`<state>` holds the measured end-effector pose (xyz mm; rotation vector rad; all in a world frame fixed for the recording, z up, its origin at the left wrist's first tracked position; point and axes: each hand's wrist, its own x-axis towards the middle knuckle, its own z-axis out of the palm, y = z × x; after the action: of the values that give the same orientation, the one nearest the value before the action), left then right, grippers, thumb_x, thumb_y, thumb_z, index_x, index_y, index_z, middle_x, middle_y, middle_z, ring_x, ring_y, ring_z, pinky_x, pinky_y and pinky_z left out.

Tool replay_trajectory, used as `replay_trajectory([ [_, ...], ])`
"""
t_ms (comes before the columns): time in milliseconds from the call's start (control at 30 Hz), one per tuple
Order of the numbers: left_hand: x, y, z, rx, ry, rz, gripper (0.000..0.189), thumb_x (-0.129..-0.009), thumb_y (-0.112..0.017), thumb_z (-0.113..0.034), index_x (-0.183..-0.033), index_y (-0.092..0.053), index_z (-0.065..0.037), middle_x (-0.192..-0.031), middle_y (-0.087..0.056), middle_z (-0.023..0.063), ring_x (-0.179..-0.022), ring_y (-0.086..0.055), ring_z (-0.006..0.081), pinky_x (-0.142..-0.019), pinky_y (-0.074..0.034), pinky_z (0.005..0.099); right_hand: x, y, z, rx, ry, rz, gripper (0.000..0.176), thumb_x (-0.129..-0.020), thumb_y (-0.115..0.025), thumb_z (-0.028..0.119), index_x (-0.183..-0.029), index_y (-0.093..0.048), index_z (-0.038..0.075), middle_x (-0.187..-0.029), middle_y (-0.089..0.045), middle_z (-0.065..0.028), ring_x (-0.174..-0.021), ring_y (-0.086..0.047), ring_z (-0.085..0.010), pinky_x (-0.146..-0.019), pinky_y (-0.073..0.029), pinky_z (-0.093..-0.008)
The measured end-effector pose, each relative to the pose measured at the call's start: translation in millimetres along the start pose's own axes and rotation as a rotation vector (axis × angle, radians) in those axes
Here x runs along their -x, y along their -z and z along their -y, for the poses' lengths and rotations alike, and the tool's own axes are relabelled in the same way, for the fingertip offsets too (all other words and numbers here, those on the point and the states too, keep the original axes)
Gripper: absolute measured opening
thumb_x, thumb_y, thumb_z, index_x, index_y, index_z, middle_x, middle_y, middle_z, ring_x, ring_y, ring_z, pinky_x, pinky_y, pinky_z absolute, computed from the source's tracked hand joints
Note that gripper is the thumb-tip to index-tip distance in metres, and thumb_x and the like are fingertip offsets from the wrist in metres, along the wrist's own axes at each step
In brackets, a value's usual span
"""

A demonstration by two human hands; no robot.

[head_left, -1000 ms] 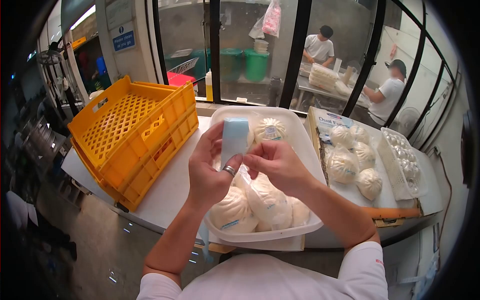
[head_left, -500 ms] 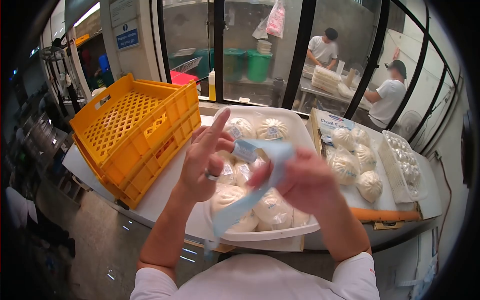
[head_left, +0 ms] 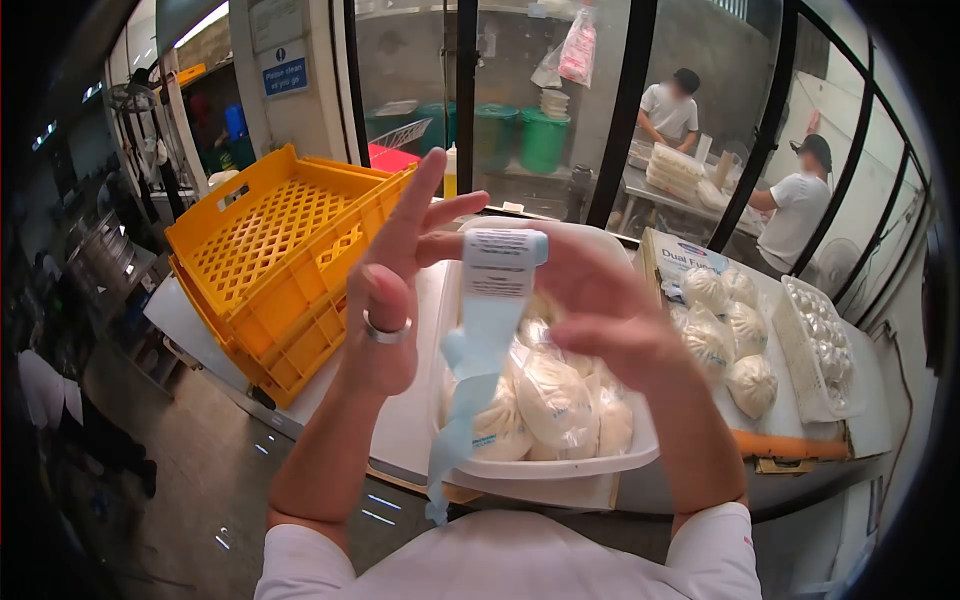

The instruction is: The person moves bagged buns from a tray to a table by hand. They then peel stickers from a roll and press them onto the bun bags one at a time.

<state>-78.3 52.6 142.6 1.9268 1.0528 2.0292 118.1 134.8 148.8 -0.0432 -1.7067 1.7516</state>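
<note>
A pale-blue strip of labels (head_left: 482,335), with a white printed label at its top, hangs in front of me over a white tub (head_left: 560,468) of steamed buns. My left hand (head_left: 390,290) holds the strip at its top, apparently looped over a finger; the index finger points up and a ring shows on the hand. The strip's lower end dangles past the tub's front rim. Motion blurs my right hand (head_left: 615,310). Its thumb stands apart from its fingers, which reach to the strip's upper right edge. Plastic-wrapped buns (head_left: 560,395) fill the tub below, some bearing small labels.
Stacked yellow crates (head_left: 290,260) stand left on the table. To the right, more wrapped buns (head_left: 705,345) lie beside a box (head_left: 690,257) and a white basket (head_left: 800,350) of small wrapped items. Behind the window, two people in white shirts work at a table.
The label strip has swung to hang nearly straight with its printed face toward me. My right hand's thumb and fingers have spread apart. The view has shifted slightly left.
</note>
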Motion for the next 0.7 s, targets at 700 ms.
replay_trajectory([
  [700, 6.1, 34.1, 25.2, -0.243, -0.010, -0.078, 0.093, -0.098, -0.025, -0.074, -0.160, -0.025, -0.004, -0.118, -0.073, 0.0169, -0.140, -0.050, 0.0277, -0.121, -0.025, 0.0512, 76.0, 28.0, 12.0, 0.582, -0.495, -0.113, 0.022, -0.086, -0.077, 0.010, -0.103, -0.076, -0.004, -0.093, -0.077, -0.0129, -0.085, -0.072, -0.0171, -0.077, -0.058, -0.0289],
])
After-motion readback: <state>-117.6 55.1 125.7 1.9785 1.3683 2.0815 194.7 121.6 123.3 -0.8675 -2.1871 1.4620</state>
